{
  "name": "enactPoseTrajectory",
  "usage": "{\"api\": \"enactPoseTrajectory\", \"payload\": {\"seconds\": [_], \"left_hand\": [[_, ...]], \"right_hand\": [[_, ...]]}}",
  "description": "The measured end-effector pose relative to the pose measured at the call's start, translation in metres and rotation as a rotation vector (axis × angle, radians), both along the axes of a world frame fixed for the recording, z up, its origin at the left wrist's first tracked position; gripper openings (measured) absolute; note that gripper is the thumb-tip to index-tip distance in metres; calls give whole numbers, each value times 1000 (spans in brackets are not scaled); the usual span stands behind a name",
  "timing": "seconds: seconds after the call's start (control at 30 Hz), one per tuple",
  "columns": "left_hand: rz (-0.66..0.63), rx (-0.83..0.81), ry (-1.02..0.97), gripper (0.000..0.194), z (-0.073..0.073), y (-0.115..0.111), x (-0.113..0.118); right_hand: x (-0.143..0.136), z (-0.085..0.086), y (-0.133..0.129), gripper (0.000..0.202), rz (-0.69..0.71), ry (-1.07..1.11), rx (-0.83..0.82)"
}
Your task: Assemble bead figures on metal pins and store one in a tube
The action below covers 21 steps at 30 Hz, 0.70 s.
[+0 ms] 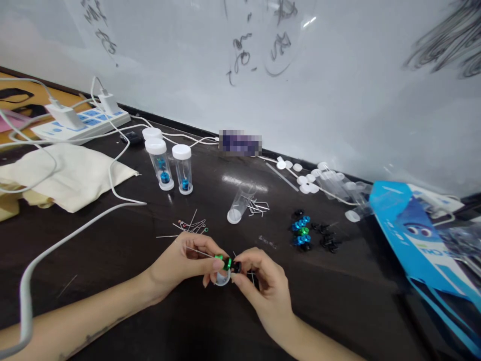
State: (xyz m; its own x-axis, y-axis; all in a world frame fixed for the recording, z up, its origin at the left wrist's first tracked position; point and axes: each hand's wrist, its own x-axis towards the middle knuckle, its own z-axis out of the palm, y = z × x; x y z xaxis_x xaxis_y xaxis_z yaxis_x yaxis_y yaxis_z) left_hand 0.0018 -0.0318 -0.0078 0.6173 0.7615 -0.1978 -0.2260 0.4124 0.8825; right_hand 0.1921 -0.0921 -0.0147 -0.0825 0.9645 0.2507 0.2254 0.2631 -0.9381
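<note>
Two hands working on small parts at the near side of a dark table

The left hand [197, 258] pinches a green piece [227, 263] with a thin wire; the right hand [261, 281] pinches a black piece [236, 266] just to its right, over a small white-rimmed clear part [222, 279]. Farther off lie an open clear tube [241, 203] and bent wires [259, 206]; capped tubes [182, 169] stand far left, blue and green pieces [301, 230] lie right.

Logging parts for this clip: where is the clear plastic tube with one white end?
Head view: the tube is near centre on the dark table, just left of the bent silver metal pins.
</note>
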Motion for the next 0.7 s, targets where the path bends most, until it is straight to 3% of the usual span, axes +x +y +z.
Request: {"api": "enactPoseTrajectory", "payload": {"seconds": [0.13,0.27,0.47,0.63,0.7], "left_hand": [[8,-1,6,16,2,1,0],[-3,12,4,16,0,0,0],[-21,11,-13,16,-2,-1,1],[1,-1,-7,13,0,1,0],[6,-4,-11,13,1,1,0]], "right_hand": [[-1,-2,2,12,-20,-3,52],[1,0,1,9,1,-21,-8],[2,3,0,29,87,-45,-110],[0,0,2,4,18,-47,-26],[-1,-1,2,11,-4,-28,-2]]}}
